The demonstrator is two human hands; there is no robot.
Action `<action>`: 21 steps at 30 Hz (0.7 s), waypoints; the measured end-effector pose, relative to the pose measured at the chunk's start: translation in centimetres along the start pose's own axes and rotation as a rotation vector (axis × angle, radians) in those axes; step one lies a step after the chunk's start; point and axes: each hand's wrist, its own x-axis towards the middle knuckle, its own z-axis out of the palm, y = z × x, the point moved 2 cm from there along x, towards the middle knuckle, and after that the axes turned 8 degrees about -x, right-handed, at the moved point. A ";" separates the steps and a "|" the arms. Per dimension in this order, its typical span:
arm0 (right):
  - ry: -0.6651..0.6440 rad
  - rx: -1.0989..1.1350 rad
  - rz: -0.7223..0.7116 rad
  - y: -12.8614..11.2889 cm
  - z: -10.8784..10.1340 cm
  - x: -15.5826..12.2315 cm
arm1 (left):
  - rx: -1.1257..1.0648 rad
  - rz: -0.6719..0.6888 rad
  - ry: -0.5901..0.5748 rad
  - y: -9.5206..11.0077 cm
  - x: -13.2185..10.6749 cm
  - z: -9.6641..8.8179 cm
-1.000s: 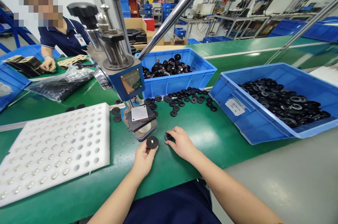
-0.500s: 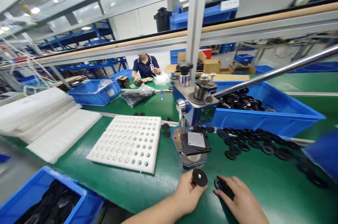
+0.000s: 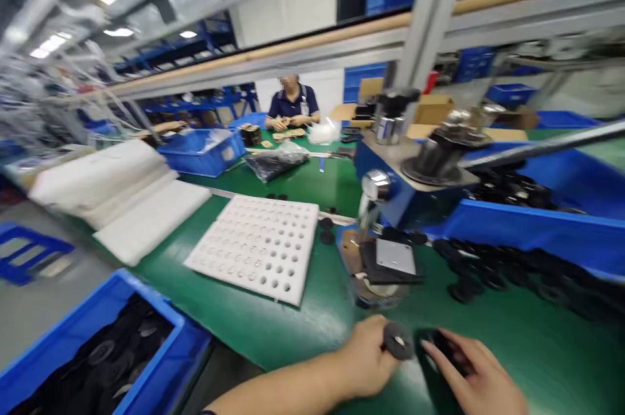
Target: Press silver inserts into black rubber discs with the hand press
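Observation:
A black disc (image 3: 398, 341) with a small pale centre is pinched in my left hand (image 3: 366, 356), just in front of the hand press (image 3: 415, 197). To its right, my right hand (image 3: 481, 369) has its fingers closed around a dark round part (image 3: 453, 348), blurred and partly hidden by the fingers. The two parts are apart, both low over the green bench (image 3: 312, 330). On the press base lies a silver plate (image 3: 395, 256) over a black block.
A white foam tray (image 3: 303, 271) with rows of holes, many filled, lies left of the press. Black discs (image 3: 512, 271) are spread at right before a blue bin (image 3: 551, 226). Another blue bin (image 3: 183, 330) stands lower left. A co-worker (image 3: 293, 105) sits across.
The view has swung left and drawn nearer, so the bench items appear shifted right. Both hands still hold their parts. The co-worker's hands have come together.

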 end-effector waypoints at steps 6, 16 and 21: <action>0.033 0.101 0.078 -7.2 -3.0 0.0 | -0.116 -0.032 0.038 0.2 0.3 -0.7; -0.145 -0.022 -0.197 -10.8 -2.1 -0.6 | -0.012 0.109 -0.039 -0.8 -0.1 -0.8; -0.193 -0.077 -0.183 -10.8 -2.1 -0.5 | 0.006 0.145 -0.052 -0.7 -0.2 -0.6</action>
